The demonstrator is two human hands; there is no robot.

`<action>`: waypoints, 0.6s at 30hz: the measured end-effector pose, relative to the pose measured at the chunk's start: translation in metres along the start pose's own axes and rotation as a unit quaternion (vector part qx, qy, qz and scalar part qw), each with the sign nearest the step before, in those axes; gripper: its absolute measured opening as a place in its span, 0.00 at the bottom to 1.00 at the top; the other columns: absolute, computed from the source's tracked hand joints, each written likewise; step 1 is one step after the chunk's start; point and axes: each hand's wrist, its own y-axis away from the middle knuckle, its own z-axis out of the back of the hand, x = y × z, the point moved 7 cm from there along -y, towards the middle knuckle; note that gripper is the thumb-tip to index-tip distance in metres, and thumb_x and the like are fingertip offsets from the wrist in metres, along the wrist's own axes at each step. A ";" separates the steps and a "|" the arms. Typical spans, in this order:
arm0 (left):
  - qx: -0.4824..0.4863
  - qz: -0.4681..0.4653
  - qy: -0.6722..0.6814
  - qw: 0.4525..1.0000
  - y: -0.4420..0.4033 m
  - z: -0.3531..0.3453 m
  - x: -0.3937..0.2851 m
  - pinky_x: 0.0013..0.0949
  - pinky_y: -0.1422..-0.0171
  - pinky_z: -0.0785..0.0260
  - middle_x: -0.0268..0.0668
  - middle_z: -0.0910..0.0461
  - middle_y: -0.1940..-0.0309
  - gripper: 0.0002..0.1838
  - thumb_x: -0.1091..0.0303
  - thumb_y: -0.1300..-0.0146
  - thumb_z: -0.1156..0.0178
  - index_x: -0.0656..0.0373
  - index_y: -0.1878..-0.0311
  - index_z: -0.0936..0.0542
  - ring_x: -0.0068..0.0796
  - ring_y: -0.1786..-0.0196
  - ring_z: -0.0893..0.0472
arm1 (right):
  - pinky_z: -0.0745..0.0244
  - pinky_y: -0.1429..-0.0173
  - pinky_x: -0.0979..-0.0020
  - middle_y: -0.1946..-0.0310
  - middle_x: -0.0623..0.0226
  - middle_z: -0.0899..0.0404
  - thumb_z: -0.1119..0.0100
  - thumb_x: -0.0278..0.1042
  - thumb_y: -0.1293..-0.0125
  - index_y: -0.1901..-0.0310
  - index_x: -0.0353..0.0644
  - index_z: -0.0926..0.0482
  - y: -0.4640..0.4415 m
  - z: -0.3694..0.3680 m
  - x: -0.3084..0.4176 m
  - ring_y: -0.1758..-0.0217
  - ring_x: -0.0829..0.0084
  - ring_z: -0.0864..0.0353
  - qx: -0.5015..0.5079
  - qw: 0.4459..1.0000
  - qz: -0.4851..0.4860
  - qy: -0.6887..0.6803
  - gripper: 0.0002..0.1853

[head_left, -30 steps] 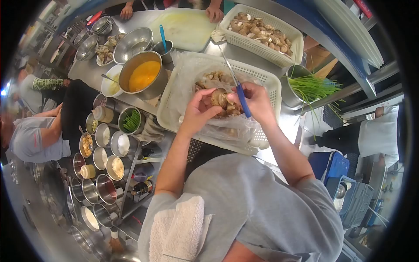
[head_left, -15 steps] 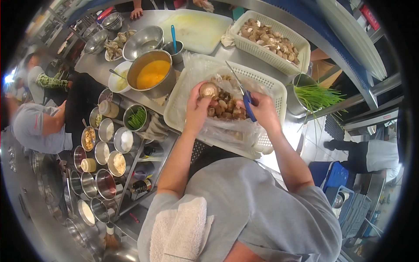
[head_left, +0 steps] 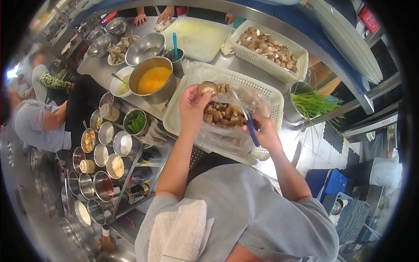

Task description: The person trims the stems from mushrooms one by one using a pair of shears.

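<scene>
Pinched in my left hand (head_left: 192,107) is a brown mushroom (head_left: 208,88), its pale underside partly showing. My right hand (head_left: 266,132) grips the blue handles of a pair of scissors (head_left: 250,124), whose blades point up and away from me. Both hands are over a clear plastic bag (head_left: 257,101) holding many brown mushrooms (head_left: 224,114). The bag lies in a cream perforated basket (head_left: 278,98). The scissors' blades are apart from the held mushroom.
Beyond stands a second basket (head_left: 301,72) of mushrooms. To the left are a pot of orange liquid (head_left: 153,81), a white cutting board (head_left: 200,37) and several metal containers of ingredients. Green stalks (head_left: 314,105) fill a pot at right. Another person's hands (head_left: 166,14) rest at the far edge.
The held mushroom has turned, bringing its pale underside into view. My right hand and the scissors have moved slightly down. Across the table, another person's hand now reaches onto a cloth.
</scene>
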 end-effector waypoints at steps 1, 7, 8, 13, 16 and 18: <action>0.005 0.054 0.031 0.998 0.002 -0.002 0.003 0.29 0.47 0.23 0.40 0.17 0.52 0.14 0.75 0.34 0.34 0.66 0.48 0.22 0.25 0.52 0.18 | 0.32 0.68 0.67 0.79 0.63 0.28 0.22 0.46 0.44 0.66 0.34 0.21 0.001 -0.004 -0.006 0.76 0.71 0.31 0.025 1.000 -0.002 -0.014 0.22; 0.029 0.063 0.013 0.997 0.009 -0.011 -0.013 0.27 0.49 0.22 0.39 0.17 0.52 0.19 0.71 0.33 0.34 0.68 0.41 0.23 0.23 0.56 0.17 | 0.31 0.66 0.66 0.78 0.64 0.27 0.24 0.49 0.43 0.65 0.34 0.22 0.000 -0.015 -0.015 0.73 0.74 0.29 0.069 0.996 -0.009 -0.055 0.24; 0.030 0.059 0.004 0.998 0.010 -0.012 -0.016 0.27 0.48 0.22 0.39 0.17 0.52 0.20 0.71 0.32 0.35 0.68 0.40 0.23 0.24 0.56 0.17 | 0.31 0.66 0.66 0.78 0.64 0.27 0.24 0.50 0.43 0.65 0.34 0.22 0.000 -0.016 -0.017 0.72 0.73 0.29 0.073 0.995 -0.003 -0.061 0.25; -0.002 0.014 0.001 1.000 0.008 -0.009 -0.024 0.26 0.50 0.23 0.41 0.18 0.53 0.18 0.76 0.35 0.34 0.70 0.43 0.22 0.22 0.56 0.17 | 0.29 0.61 0.65 0.74 0.64 0.25 0.26 0.55 0.42 0.59 0.34 0.22 0.003 -0.011 -0.012 0.69 0.72 0.27 0.137 0.989 0.013 -0.050 0.28; -0.001 -0.009 -0.002 1.000 0.014 -0.017 -0.025 0.25 0.52 0.24 0.39 0.18 0.55 0.16 0.77 0.36 0.34 0.69 0.46 0.22 0.20 0.59 0.19 | 0.28 0.59 0.66 0.70 0.62 0.24 0.27 0.57 0.42 0.56 0.34 0.22 0.004 -0.012 -0.001 0.66 0.71 0.25 0.160 0.986 0.014 -0.052 0.30; 0.007 -0.017 0.004 1.000 0.019 -0.021 -0.026 0.24 0.53 0.24 0.38 0.19 0.57 0.15 0.78 0.36 0.34 0.68 0.48 0.22 0.19 0.60 0.19 | 0.28 0.57 0.66 0.68 0.62 0.23 0.28 0.57 0.41 0.55 0.34 0.21 0.002 -0.016 0.000 0.64 0.71 0.24 0.169 0.983 0.003 -0.073 0.30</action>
